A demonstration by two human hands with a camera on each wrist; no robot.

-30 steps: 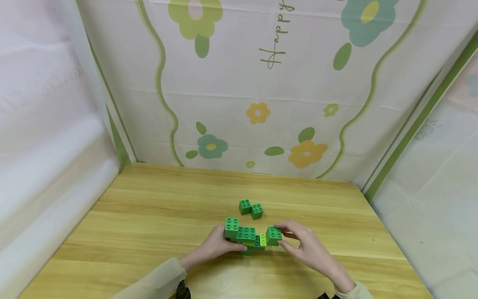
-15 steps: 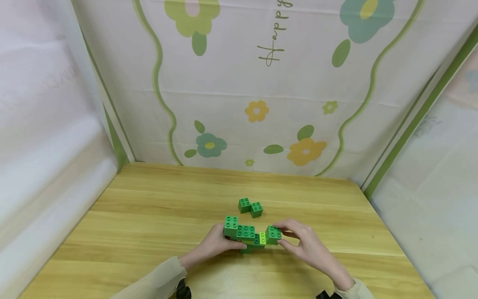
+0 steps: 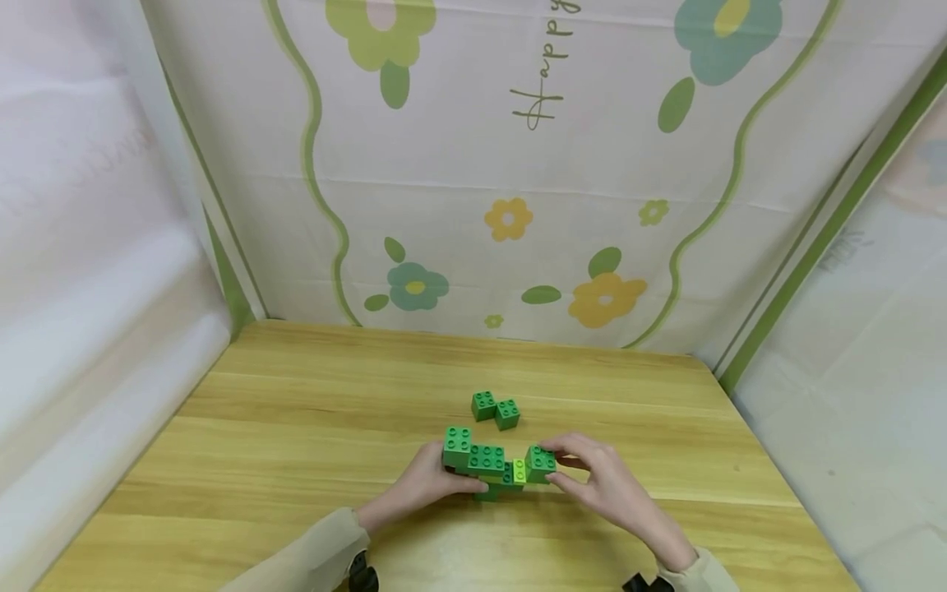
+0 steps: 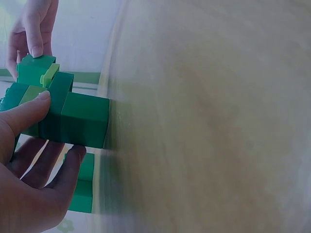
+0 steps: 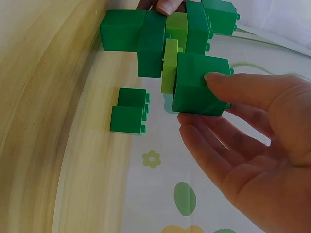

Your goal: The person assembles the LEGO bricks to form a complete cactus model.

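Observation:
A structure of joined green toy building blocks (image 3: 487, 460) stands in front of me, with lighter lime pieces between darker ones. My left hand (image 3: 427, 480) grips it from the left, thumb along the near side and fingers beneath, as the left wrist view shows. At its right end, a square green block (image 5: 200, 83) sits over a thin lime block (image 5: 169, 66). My right hand (image 3: 601, 485) pinches this square block between thumb and fingers. Whether the block is pressed fully down on the lime piece, I cannot tell.
Two loose square green blocks (image 3: 484, 405) lie close together on the wooden table (image 3: 333, 395), just beyond the structure. Behind the table hangs a white cloth (image 3: 444, 164) printed with flowers. More cloth walls rise at the left and right.
Both hands keep their holds on the blocks. The view has tilted very slightly, and the hands and structure show no clear movement against the table.

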